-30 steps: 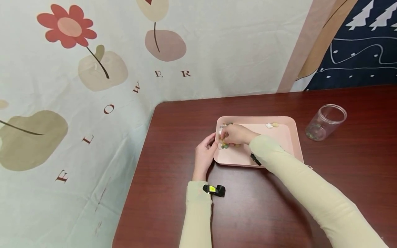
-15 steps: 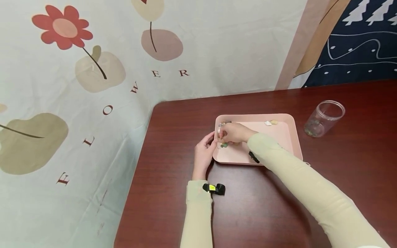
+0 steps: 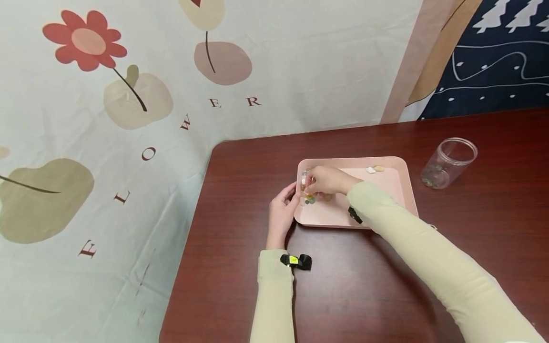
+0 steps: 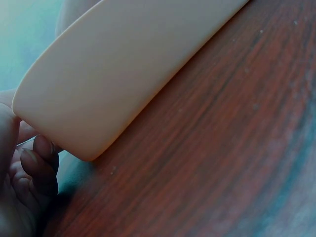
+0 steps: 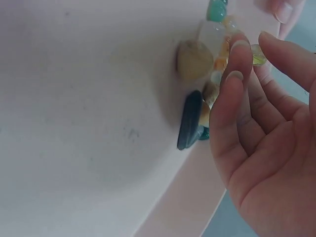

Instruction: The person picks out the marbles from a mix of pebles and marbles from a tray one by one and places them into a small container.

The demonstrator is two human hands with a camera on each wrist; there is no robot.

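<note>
A pink tray (image 3: pixel 360 221) lies on the table, with several small coloured stones (image 3: pixel 310 200) gathered along its left side. My left hand (image 3: pixel 281 214) grips the tray's left edge, thumb at the rim and fingers outside the wall. Over the stones, my right hand (image 3: pixel 330 181) pinches a small clear marble with yellow-green inside (image 5: pixel 257 55) between thumb and fingers. Beneath that hand, the right wrist view shows a tan stone (image 5: pixel 195 61), a long dark stone (image 5: pixel 190 118) and a green one (image 5: pixel 216 11). The hand partly covers the pile.
A clear jar (image 3: pixel 448 164), with some greenish pieces at its bottom, stands right of the tray. A white piece and a yellowish stone (image 3: pixel 378 168) lie near the tray's back wall. A printed cloth (image 3: pixel 300 62) hangs behind the brown table (image 3: pixel 240 181).
My right hand has shifted slightly up and to the right, uncovering more of the stones at the tray's left side. The left hand keeps its place on the tray.
</note>
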